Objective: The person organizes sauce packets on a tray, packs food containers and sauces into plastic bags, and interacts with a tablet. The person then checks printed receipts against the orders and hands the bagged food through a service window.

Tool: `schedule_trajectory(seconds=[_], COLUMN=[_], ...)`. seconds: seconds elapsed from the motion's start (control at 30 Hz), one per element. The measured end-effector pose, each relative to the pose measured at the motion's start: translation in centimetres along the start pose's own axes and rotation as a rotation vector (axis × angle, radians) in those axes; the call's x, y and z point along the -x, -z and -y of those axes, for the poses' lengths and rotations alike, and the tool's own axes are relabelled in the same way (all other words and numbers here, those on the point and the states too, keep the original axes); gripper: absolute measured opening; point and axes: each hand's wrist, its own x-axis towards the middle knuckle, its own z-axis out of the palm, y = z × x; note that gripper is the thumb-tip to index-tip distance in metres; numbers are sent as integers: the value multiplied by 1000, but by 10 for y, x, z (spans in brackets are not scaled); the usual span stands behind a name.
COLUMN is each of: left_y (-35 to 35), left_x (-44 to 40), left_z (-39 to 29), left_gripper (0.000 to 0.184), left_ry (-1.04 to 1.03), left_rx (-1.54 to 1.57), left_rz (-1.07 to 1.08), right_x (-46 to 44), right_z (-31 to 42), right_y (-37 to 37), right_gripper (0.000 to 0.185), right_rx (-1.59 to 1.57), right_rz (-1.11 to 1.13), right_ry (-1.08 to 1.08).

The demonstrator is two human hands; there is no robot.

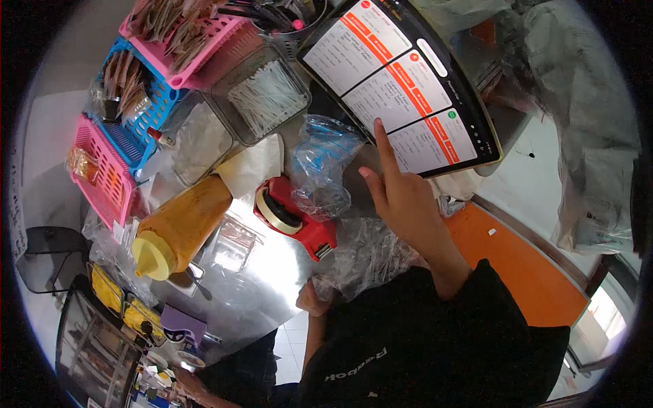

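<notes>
My right hand reaches over the table with its index finger stretched out and thumb apart. Its fingertip is at the lower edge of a tablet screen showing order-like panels in white and orange; whether it touches the glass is hard to tell. My left hand is closed near the table edge, beside crumpled clear plastic bags; what it holds, if anything, is hidden. Between the hands and the tablet are a red tape dispenser and a bluish plastic bundle.
A yellow-capped sauce bottle leans left of the tape dispenser. Behind stand a clear container of white sticks, pink basket and blue basket of packets. Another person's hand shows at lower left. An orange panel lies right.
</notes>
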Motion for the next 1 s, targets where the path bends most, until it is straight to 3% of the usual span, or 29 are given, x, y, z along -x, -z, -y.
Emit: schedule_trajectory(seconds=[0.13,0.2,0.27,0.33,0.4,0.6,0.73,0.83,0.9,1.0], left_y=[6,4,-6,-1,-1,-1,-5,-18,-9,15], left_x=[1,6,16,11,11,6,7,8,6,-10], left_z=[-2,0,9,4,3,2,-4,4,1,-18], left_gripper=[53,55,57,58,57,56,56,56,53,51], left_ry=[125,115,1,192,215,132,224,-17,44,171], left_rx=[-132,-120,3,-115,-105,-103,-121,-9,-57,-39], left_rz=[214,185,-31,271,262,71,84,-223,-80,143], right_x=[5,7,7,7,11,28,35,43,45,56], right_z=[-4,-7,-12,-18,-22,-26,-29,-35,-47,-34], right_y=[-2,-2,-4,-6,-5,36,39,25,21,46], right_gripper=[68,69,69,70,71,72,72,70,71,71], right_rx=[10,30,63,72,61,-108,-104,64,153,-50], right_rz=[-6,6,-6,-53,-111,-377,-281,-103,-26,-220], right_ry=[5,-13,-10,17,8,-133,-69,17,19,-115])
